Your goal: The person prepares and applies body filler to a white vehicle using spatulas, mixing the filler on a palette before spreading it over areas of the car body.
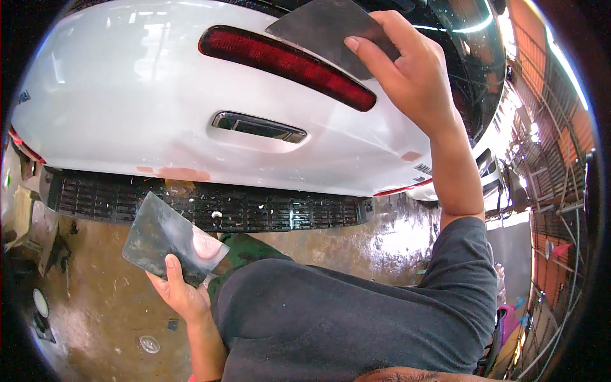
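Observation:
My left hand (pixel 181 296) holds a dark, flat rectangular board (pixel 156 232) low in front of my body, thumb on top. A pale pink lump of putty (pixel 206 243) lies near its right edge. Up at the car's rear, my right hand (pixel 420 79) pinches a thin dark grey sheet (pixel 328 32) between thumb and fingers. That sheet overlaps the upper edge of the long red brake light (pixel 280 63); I cannot tell if it touches. The white car panel (pixel 127 108) carries brownish-pink patches (pixel 184 173) along its lower edge and a smaller patch (pixel 412 155) at the right.
A chrome-trimmed handle (pixel 258 127) sits below the light. Below the panel runs a black slotted step bumper (pixel 254 210) with bits of debris. The floor (pixel 114 280) looks wet and shiny. Corrugated wall sheeting (pixel 560 127) and cables stand at the right.

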The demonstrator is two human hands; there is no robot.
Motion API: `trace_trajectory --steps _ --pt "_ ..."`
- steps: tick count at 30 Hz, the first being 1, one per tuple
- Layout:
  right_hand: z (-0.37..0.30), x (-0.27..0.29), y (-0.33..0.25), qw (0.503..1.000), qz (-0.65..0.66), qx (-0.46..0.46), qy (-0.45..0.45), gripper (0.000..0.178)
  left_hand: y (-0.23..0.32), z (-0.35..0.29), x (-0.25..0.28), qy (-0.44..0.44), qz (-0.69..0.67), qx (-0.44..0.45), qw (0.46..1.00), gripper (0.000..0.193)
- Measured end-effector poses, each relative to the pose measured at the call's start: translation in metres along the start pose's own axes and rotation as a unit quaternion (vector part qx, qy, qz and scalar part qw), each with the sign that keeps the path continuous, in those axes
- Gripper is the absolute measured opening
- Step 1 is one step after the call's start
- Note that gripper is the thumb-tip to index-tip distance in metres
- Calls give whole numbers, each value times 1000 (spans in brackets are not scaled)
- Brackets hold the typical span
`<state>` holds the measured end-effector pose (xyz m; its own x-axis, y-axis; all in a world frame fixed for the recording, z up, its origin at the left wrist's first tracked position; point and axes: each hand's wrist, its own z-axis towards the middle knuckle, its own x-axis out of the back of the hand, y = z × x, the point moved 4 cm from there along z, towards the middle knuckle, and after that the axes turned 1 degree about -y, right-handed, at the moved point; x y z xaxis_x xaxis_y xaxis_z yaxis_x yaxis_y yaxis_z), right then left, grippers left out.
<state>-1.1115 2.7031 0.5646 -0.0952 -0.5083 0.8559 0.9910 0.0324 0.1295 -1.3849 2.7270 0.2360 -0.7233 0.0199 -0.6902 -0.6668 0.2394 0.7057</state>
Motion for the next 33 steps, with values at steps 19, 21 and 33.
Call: trace_trajectory --steps 19,21,33 --pt "6 -2 -3 1000 -17 11 -6 23 1 1 -2 3 -6 8 1000 51" --pt "6 -2 -2 1000 -9 2 2 23 1 1 -3 4 -9 8 1000 50" --pt "4 -4 -3 1000 21 15 -10 21 -3 1 -1 11 0 9 1000 50"
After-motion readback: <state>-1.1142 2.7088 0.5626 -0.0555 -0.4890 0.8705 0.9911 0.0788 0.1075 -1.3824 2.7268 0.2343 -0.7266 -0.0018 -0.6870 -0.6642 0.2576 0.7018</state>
